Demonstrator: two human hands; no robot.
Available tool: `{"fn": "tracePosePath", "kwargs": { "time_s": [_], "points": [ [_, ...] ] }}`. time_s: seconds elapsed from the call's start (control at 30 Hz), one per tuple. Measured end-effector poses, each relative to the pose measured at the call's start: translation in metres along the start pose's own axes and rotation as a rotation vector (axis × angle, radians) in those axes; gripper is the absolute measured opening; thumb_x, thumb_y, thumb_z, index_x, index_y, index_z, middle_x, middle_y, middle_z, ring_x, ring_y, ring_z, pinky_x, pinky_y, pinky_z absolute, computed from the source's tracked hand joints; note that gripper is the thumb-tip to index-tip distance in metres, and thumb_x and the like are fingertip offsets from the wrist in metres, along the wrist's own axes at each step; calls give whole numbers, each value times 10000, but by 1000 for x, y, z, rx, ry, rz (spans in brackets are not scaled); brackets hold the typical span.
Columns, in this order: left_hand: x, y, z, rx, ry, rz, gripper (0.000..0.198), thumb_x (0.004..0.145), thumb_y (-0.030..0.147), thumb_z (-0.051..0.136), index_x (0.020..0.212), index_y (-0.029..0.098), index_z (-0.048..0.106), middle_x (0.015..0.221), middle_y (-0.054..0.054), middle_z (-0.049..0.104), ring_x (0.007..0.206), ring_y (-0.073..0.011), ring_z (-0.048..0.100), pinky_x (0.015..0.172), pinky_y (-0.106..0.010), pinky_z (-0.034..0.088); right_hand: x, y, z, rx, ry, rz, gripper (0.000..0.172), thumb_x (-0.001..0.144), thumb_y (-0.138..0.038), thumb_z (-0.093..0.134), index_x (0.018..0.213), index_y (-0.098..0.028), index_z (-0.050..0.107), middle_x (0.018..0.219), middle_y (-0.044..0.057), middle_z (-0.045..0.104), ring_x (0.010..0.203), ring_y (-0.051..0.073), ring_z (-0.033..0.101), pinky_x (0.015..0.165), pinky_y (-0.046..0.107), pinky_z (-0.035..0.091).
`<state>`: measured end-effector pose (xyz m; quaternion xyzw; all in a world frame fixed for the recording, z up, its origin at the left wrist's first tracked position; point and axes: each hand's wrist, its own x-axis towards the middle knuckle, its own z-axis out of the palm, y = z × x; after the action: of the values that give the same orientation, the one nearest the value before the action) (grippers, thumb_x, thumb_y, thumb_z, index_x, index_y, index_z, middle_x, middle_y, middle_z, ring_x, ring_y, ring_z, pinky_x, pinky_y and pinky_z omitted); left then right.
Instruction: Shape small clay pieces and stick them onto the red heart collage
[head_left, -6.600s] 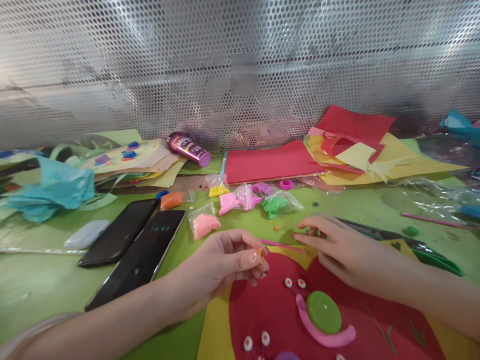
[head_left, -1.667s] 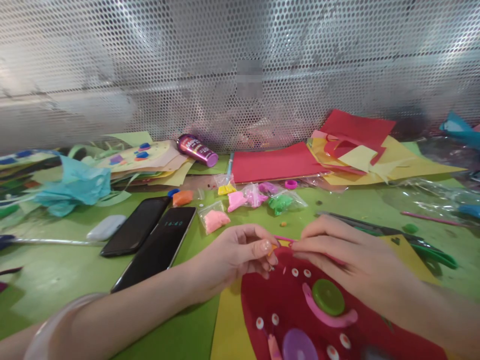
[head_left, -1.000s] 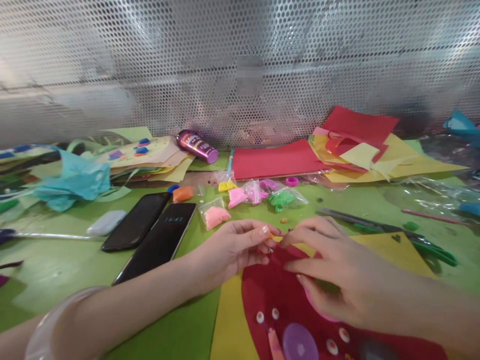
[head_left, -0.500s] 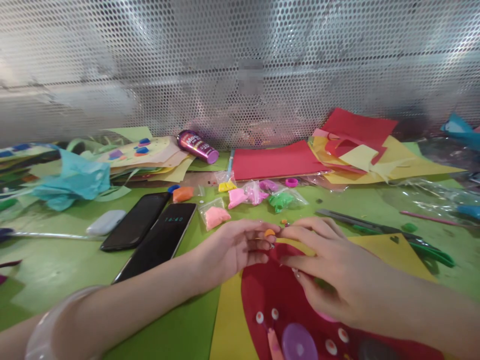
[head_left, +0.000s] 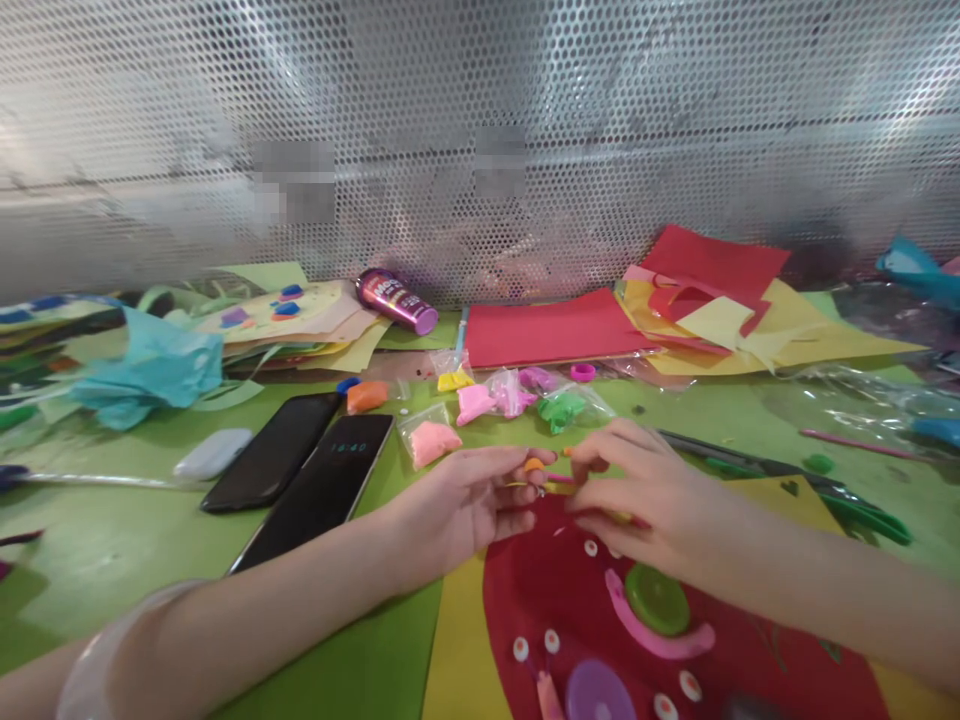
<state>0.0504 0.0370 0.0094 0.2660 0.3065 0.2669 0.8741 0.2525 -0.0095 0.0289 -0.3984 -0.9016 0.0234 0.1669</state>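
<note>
My left hand pinches a small orange clay piece between thumb and fingertips. My right hand meets it fingertip to fingertip, holding a thin pink stick. Both hover over the top edge of a red paper shape glued on yellow paper. On the red paper sits a clay snail with a green shell and pink body, a purple disc and white eyes.
Two black phones and a white case lie left on the green table. Bags of coloured clay, a purple tube, stacked papers and scissors lie behind. A perforated metal wall closes the back.
My right hand lifted off the snail, uncovering the green shell, and now pinches at my left hand's fingertips. The orange piece stays at my left fingertips.
</note>
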Motion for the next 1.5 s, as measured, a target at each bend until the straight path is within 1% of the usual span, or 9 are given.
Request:
{"fn": "tracePosePath", "kwargs": {
  "time_s": [0.1, 0.23, 0.53, 0.83, 0.97, 1.1, 1.3, 1.4, 1.5],
  "points": [
    [1, 0, -1, -29, -10, -3, 164, 875, 170, 553, 875, 80, 691, 708, -26, 610, 620, -87, 583, 616, -208, 499, 7, 2, -1, -34, -36, -50, 101, 792, -172, 658, 702, -215, 641, 783, 10, 536, 790, 184, 467, 727, 346, 367],
    [1, -2, -2, -47, -18, 8, 141, 859, 146, 568, 879, 82, 692, 701, -29, 622, 610, -85, 595, 599, -199, 501, 12, -3, 2, -103, -78, -140, 140, 777, -143, 669, 667, -208, 612, 710, -26, 557, 737, 158, 477, 702, 329, 323],
    [1, -3, -2, -57, -25, 22, 125, 841, 140, 603, 904, 68, 683, 708, -27, 629, 610, -79, 601, 607, -196, 509, 14, -8, 14, -213, -73, -211, 149, 783, -76, 549, 668, -170, 558, 656, 1, 581, 651, 160, 456, 655, 332, 282],
    [-1, -1, -1, -57, -21, 21, 86, 830, 121, 613, 878, 92, 679, 696, -23, 619, 619, -90, 595, 601, -209, 510, 13, -9, -5, -40, -99, -60, 184, 775, -78, 590, 643, -185, 521, 603, -69, 537, 542, 94, 455, 627, 282, 329],
    [0, -1, -1, -59, -10, 23, 71, 817, 134, 634, 865, 104, 676, 696, -18, 617, 609, -85, 590, 592, -203, 510, 14, -3, -1, -15, -98, -33, 138, 777, -96, 622, 684, -185, 572, 698, -27, 576, 647, 133, 517, 660, 294, 382],
    [1, -1, -2, -63, 10, 26, 67, 819, 138, 631, 864, 104, 668, 705, -7, 609, 600, -76, 583, 610, -206, 515, 19, 9, 7, -16, -62, 51, 67, 834, -99, 563, 845, -149, 606, 831, 49, 584, 797, 184, 533, 709, 308, 431],
    [0, 0, -1, -64, 6, 12, 50, 809, 149, 645, 834, 106, 652, 708, 1, 595, 600, -73, 576, 602, -198, 504, 21, 17, 17, -25, -101, 100, 185, 739, 23, 531, 797, -141, 595, 779, 50, 581, 771, 197, 525, 694, 319, 439],
    [-1, 1, -1, -63, 0, 11, 39, 816, 160, 642, 828, 124, 649, 715, 4, 594, 601, -69, 570, 606, -197, 494, 20, 20, 9, -12, -61, 148, 164, 730, -3, 494, 747, -155, 552, 758, 49, 565, 756, 203, 523, 679, 333, 434],
    [-2, 1, -1, -72, -9, 10, 22, 823, 150, 631, 821, 137, 648, 705, 5, 591, 607, -71, 571, 608, -198, 488, 21, 17, -9, 38, 22, 223, 111, 827, -109, 452, 774, -176, 523, 772, 42, 560, 730, 186, 539, 640, 313, 441]
  ]
}}
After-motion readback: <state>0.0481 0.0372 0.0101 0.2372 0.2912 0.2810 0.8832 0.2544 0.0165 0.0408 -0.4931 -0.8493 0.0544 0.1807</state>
